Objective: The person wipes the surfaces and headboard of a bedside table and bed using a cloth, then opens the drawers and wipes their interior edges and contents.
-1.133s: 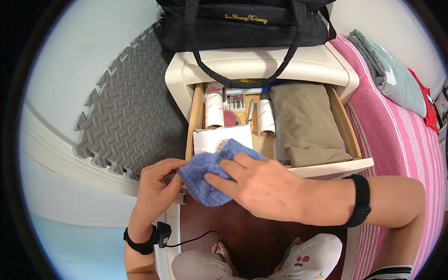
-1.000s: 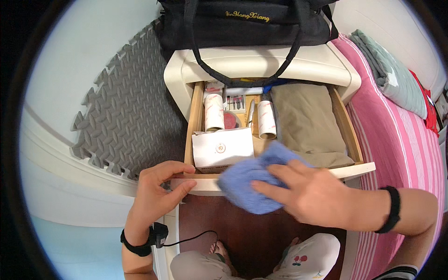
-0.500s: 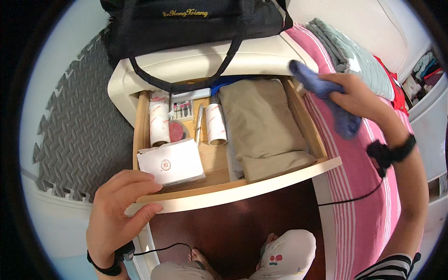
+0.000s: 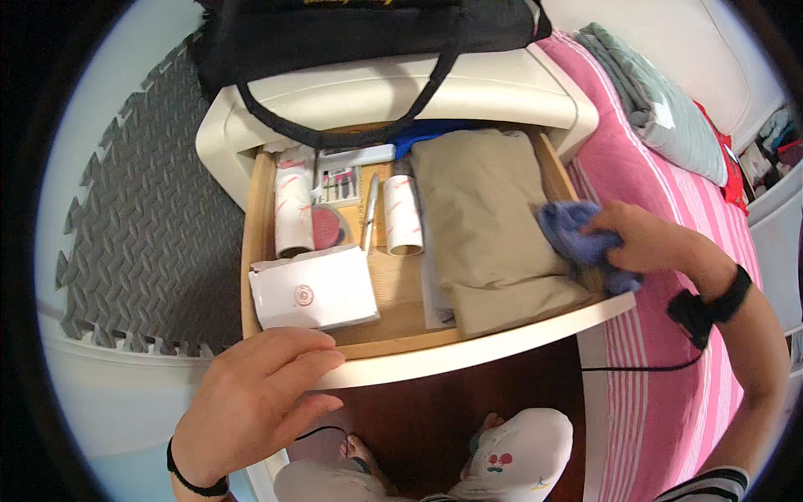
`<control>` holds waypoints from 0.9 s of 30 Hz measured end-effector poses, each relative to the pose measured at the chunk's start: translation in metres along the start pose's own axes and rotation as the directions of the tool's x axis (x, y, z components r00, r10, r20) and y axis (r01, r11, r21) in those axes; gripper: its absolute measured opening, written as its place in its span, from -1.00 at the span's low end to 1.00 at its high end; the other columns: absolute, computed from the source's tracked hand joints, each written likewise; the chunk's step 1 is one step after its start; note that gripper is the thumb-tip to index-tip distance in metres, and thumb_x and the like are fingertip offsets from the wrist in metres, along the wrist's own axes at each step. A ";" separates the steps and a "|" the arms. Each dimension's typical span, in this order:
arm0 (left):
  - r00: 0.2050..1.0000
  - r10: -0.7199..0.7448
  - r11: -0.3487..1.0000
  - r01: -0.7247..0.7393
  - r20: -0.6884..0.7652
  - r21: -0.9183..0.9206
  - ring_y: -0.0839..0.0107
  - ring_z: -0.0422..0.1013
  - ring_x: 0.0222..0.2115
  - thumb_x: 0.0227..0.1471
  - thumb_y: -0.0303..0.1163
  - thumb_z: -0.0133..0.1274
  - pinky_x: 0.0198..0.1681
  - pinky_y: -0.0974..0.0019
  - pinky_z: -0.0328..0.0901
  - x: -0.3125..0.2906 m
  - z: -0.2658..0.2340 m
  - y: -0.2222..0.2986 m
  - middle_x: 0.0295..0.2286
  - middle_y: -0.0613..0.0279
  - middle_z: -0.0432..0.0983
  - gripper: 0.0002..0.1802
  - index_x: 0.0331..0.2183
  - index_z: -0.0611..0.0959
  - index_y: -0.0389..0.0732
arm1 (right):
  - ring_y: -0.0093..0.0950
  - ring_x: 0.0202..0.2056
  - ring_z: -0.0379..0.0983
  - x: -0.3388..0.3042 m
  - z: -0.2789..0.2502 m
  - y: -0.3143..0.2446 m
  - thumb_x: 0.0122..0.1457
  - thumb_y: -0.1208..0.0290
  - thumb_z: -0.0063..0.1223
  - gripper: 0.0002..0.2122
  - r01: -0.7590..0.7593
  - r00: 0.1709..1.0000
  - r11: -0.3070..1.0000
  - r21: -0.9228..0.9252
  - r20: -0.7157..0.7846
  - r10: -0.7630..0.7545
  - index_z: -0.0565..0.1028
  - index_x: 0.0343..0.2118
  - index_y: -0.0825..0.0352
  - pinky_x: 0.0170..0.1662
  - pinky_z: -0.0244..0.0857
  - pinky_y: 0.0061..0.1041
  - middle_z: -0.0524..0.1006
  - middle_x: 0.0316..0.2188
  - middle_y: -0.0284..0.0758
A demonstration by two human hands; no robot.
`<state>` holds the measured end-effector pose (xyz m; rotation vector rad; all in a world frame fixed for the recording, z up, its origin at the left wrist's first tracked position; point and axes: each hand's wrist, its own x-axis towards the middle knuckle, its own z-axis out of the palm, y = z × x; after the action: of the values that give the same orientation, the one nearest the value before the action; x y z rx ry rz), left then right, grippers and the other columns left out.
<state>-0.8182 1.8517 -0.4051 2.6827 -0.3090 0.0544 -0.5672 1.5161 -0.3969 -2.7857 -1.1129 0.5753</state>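
My right hand (image 4: 626,235) grips a crumpled blue cloth (image 4: 573,227) at the right side of the pulled-out drawer (image 4: 477,358). The cloth lies over the drawer's right wall, next to a folded khaki fabric bundle (image 4: 489,217). My left hand (image 4: 263,397) is at the drawer's front left edge, fingers stretched and a little apart, holding nothing. Just beyond it sits a white box (image 4: 314,289). Behind the box are two white rolls, one on the left (image 4: 293,205) and one on the right (image 4: 403,216), with a pen (image 4: 370,213) and a round pink case (image 4: 326,226) between them.
A black bag (image 4: 368,38) rests on the cream cabinet top (image 4: 493,96), its strap hanging over the drawer. To the right is a bed with a pink striped sheet (image 4: 652,335) and a folded grey-green quilt (image 4: 661,109). Grey foam mats (image 4: 150,217) cover the floor at left.
My right hand has brought the blue cloth down from above the bed onto the drawer's right side. My left hand has shifted right along the drawer front.
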 end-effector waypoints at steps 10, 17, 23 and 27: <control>0.997 -0.077 0.995 0.076 0.000 -0.070 0.03 0.36 -0.10 -0.23 -0.43 0.23 -0.05 0.18 0.27 0.012 -0.012 -0.028 -0.10 0.01 0.39 -0.52 -0.16 0.54 -0.24 | -0.59 -0.46 0.52 -0.055 -0.088 -0.075 -0.18 0.65 -0.05 -0.68 -0.092 0.961 0.949 0.300 0.278 0.005 0.56 -0.28 0.45 -0.32 0.42 -0.62 0.59 -0.46 -0.27; 0.991 -0.132 0.989 0.132 0.002 -0.072 0.06 0.29 -0.01 -0.13 -0.54 0.14 0.04 0.19 0.20 0.007 -0.015 -0.050 0.00 0.03 0.31 -0.45 -0.02 0.43 -0.22 | -0.34 -0.19 0.42 0.012 0.038 -0.190 -0.14 0.52 0.04 -0.62 0.776 0.628 0.631 0.015 -0.113 -0.770 0.50 -0.14 0.31 -0.29 0.44 -0.49 0.40 -0.07 -0.20; 0.988 -0.107 0.994 0.110 0.107 -0.020 0.06 0.27 -0.01 -0.18 -0.50 0.18 0.06 0.19 0.19 0.008 -0.020 -0.049 0.00 0.03 0.30 -0.35 0.02 0.38 -0.25 | -0.39 -0.21 0.35 -0.016 0.043 -0.178 -0.10 0.42 0.01 -0.69 0.726 0.664 0.645 -0.239 -0.001 -0.748 0.53 -0.21 0.24 -0.30 0.43 -0.51 0.38 -0.08 -0.28; 0.983 -0.053 0.993 0.033 0.177 0.113 0.05 0.25 -0.02 -0.19 -0.44 0.21 0.04 0.17 0.20 0.019 -0.015 -0.046 -0.02 -0.02 0.30 -0.31 0.04 0.35 -0.30 | -0.36 -0.20 0.37 -0.043 0.026 -0.153 -0.10 0.42 0.04 -0.70 0.619 0.782 0.739 -0.267 0.129 -0.609 0.55 -0.22 0.21 -0.28 0.43 -0.47 0.39 -0.09 -0.29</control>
<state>-0.7894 1.8948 -0.4089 2.8083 -0.3119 -0.1911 -0.7046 1.5968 -0.3746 -2.3616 -2.1536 0.3933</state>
